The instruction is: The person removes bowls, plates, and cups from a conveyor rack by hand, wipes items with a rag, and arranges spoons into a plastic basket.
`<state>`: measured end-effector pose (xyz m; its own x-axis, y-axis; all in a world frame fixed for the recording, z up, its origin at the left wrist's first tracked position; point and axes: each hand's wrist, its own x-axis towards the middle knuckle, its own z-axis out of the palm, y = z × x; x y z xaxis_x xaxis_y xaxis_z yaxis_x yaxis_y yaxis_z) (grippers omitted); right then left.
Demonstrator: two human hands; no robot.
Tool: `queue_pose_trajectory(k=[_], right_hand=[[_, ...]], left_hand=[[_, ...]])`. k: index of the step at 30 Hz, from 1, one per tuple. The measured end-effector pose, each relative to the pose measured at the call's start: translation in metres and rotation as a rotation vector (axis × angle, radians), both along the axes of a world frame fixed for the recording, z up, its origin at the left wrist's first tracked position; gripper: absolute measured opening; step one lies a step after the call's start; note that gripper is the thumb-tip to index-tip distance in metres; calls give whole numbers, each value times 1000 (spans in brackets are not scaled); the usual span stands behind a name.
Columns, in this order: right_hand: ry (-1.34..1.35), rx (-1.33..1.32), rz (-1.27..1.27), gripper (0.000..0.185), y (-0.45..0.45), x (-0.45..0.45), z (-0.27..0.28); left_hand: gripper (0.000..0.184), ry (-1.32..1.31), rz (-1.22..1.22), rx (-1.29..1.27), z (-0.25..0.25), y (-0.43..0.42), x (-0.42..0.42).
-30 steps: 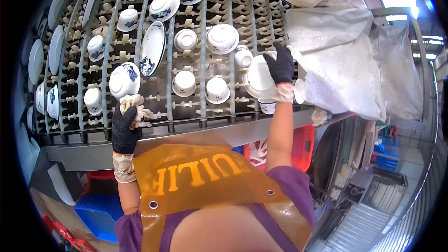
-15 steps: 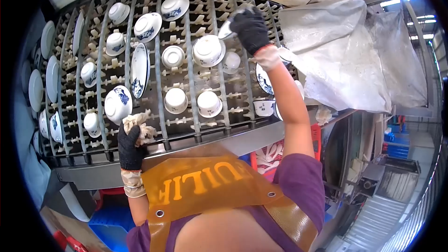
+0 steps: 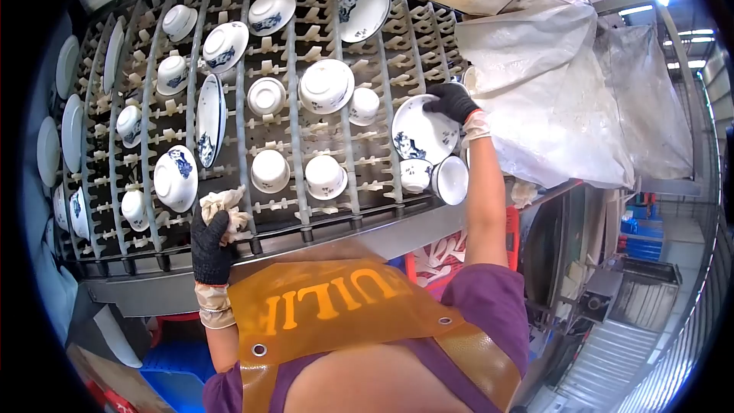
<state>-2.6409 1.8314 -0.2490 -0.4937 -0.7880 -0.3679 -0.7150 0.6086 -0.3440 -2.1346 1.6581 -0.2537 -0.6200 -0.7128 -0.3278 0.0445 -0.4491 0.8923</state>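
My right hand (image 3: 453,105), in a black glove, grips the far right rim of a shallow white bowl (image 3: 422,134) with blue decoration inside. The bowl sits among other dishes at the right end of the pegged rack. Just in front of it are a small bowl (image 3: 415,175) and another white bowl (image 3: 450,180) tilted on its side. Down at the rack's front edge, my left hand (image 3: 211,248), also black-gloved, is closed around a crumpled cream cloth (image 3: 223,209). A white dish (image 3: 365,12) with blue pattern leans at the rack's far side.
Several bowls and plates stand on the pegged conveyor rack (image 3: 320,136), among them an upturned bowl (image 3: 326,86) and an oval dish (image 3: 209,121). A plastic sheet (image 3: 535,92) hangs over the right end. Below the metal edge is a red crate (image 3: 511,237) with white pieces inside.
My right hand has come from the rack's far side toward the near right and now grips a shallow bowl. The dish it held rests on the rack. The racked dishes have shifted left.
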Motion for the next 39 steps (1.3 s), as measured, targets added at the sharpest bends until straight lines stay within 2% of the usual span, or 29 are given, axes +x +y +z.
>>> queue_pose_trajectory(k=[1,3,4,5,7,9,10,13,15,16,17,18,19,21,22,23,25,26,27,28,29,30,31,32,33,35,36,37,39], right_hand=[[-63,-11,-83,46,-2,-10,6],[360,-186,-54,44,-20,0,32],[399,-266,-185,44,-32,-3,37],[408,-314,-276,38,-46,0,44],[311,-776,-368,30,-60,-7,23],[141,-923,-410,26,-60,2,19],[384,-846,-311,25,-51,9,20],[541,-298,-358,49,-12,14,-11],[706,-27,-281,60,13,12,-47],[890,-96,-158,43,28,8,-65],[887,-91,-164,43,32,6,-62],[746,-70,-183,48,32,5,-55],[604,-53,-201,52,29,4,-49],[561,-168,-198,54,16,8,-36],[276,-493,-222,48,9,12,-36],[-15,-807,-244,43,3,17,-35],[-626,-918,-480,38,-15,35,-28],[-504,-807,-527,43,-18,20,-47],[-503,-810,-528,43,-12,15,-54],[-45,-691,-471,46,-7,7,-57],[407,-554,-393,50,-2,-5,-59],[566,-642,-385,50,7,-11,-54],[770,-506,-399,49,17,-14,-50],[764,-381,-459,51,23,-19,-48],[758,-254,-524,54,30,-26,-48],[430,12,-445,57,40,-67,-54],[733,-256,-292,48,39,-72,-59],[568,-383,-336,41,39,-88,-55],[398,-404,-450,35,19,-82,-11]], left_hand=[[35,-12,19,-34,1,1,-4],[34,8,36,17,5,5,-8],[33,27,52,74,8,7,-9],[33,23,41,68,6,8,-10],[33,-37,22,-99,-3,9,-9],[33,-62,9,-167,-9,9,-7],[32,-90,5,-232,-11,11,-6],[32,-4,46,-74,5,18,-15],[31,10,3,-27,-1,19,-11],[30,-37,18,-112,-4,21,-13],[29,-89,31,-198,-6,23,-14],[27,-244,-60,-391,-3,22,-14],[27,-252,-64,-394,-2,23,-15],[32,-334,-107,-663,-4,24,-18],[32,-215,-47,-419,-4,24,-22],[32,-215,-60,-420,-4,25,-23],[39,-84,-54,-86,-6,25,-24],[39,-84,-61,-88,-10,25,-21],[45,-158,-129,-645,-18,24,-16],[52,-228,-186,-1204,-23,25,-13],[52,-226,-171,-1209,-27,26,-13],[55,-267,-125,-895,-31,28,-13],[58,-295,-82,-579,-33,30,-13],[51,-349,-143,-960,-28,31,-14],[51,-345,-137,-960,-27,33,-17],[31,-270,-109,-673,-24,35,-27],[31,-121,-63,-254,-19,35,-33],[32,-23,-26,-26,-3,39,-42],[30,-103,-25,-141,-6,40,-41]])
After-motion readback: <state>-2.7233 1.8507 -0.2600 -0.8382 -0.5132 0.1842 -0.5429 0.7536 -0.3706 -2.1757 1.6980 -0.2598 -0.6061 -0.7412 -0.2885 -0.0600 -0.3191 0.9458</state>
